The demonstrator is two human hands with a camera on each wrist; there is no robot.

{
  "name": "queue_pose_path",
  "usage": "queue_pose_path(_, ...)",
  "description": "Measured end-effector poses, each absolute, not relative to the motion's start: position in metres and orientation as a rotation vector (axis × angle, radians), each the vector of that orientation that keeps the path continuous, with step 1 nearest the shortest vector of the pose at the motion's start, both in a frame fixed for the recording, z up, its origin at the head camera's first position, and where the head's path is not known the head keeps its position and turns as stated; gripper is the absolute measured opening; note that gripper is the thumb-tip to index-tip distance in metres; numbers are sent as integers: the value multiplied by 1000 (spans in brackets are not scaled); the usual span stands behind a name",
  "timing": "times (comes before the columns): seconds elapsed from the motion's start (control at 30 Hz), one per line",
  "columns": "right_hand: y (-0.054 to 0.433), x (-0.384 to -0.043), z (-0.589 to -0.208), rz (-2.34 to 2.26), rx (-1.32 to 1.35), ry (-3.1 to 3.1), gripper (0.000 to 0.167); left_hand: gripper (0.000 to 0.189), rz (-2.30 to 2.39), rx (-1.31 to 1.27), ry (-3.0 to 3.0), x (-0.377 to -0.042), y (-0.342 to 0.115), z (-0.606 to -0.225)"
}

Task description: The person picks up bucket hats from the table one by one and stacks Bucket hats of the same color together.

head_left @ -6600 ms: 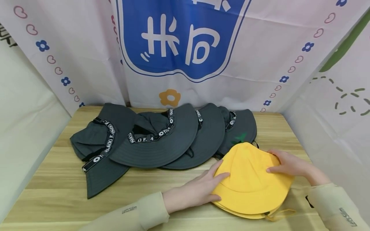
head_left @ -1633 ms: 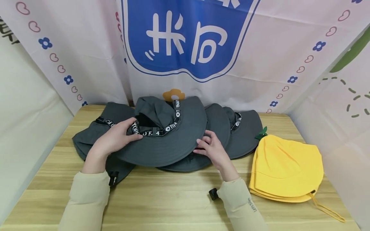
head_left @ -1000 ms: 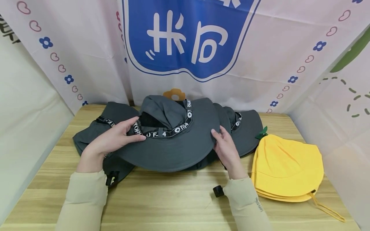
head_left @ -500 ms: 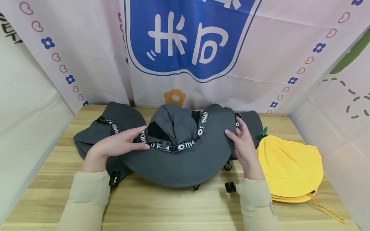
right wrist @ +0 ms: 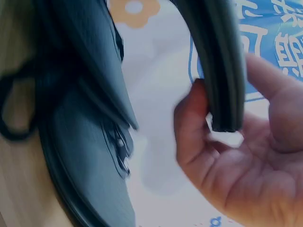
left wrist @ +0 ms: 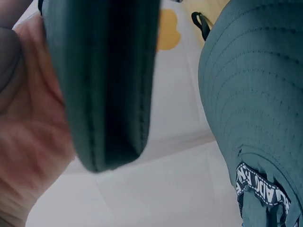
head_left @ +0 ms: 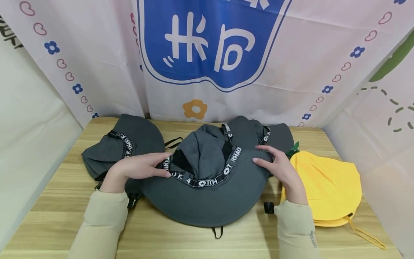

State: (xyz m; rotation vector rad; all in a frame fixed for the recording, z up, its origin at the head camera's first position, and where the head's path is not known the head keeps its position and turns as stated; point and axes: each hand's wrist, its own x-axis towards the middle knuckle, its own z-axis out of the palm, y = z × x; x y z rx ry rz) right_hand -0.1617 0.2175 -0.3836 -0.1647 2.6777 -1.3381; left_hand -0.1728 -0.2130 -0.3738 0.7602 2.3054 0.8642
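A dark grey bucket hat (head_left: 207, 205), folded flat with a black-and-white lettered band along its crown opening, lies across both hands in the head view. My left hand (head_left: 137, 168) grips its left side, thumb on top near the band. At the right edge of the brim, my right hand (head_left: 282, 168) pinches the fabric between thumb and fingers. The right wrist view shows the brim's edge (right wrist: 220, 75) between the right thumb and fingers. In the left wrist view the folded brim (left wrist: 102, 94) covers most of the left fingers. A black cord loop hangs from the front.
Another dark grey hat (head_left: 142, 127) lies at the left. Two more overlap at the back right: a nearer hat (head_left: 245, 133) and a farther hat (head_left: 280, 136). Stacked yellow hats (head_left: 326, 190) with a green leaf sit on the right of the wooden table (head_left: 181, 242). A fabric curtain (head_left: 275, 104) stands behind.
Earlier, both hands were on the yellow hats, which now lie farther right. Since then, both hands have taken the grey hat and drawn it toward the front and right, off the others.
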Motion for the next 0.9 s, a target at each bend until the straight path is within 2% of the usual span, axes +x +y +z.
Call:
queue_pose_path(0.17, 220, -158, -383, -922, -303, 2817, 39, 65, 760, 772, 2311, -173, -201, -380)
queue_pose_path(0.33, 213, -157, -384, -748, -342, 2798, 39, 61, 648, 795, 2352, -175, -186, -387)
queue_pose_path(0.6, 204, -158, -387, -666, -384, 2744, 39, 72, 529, 712, 2409, -176, -166, -394)
queue_pose_path(0.9, 211, -158, -396, -644, -531, 2731, 44, 72, 494, 667, 2448, -176, -163, -397)
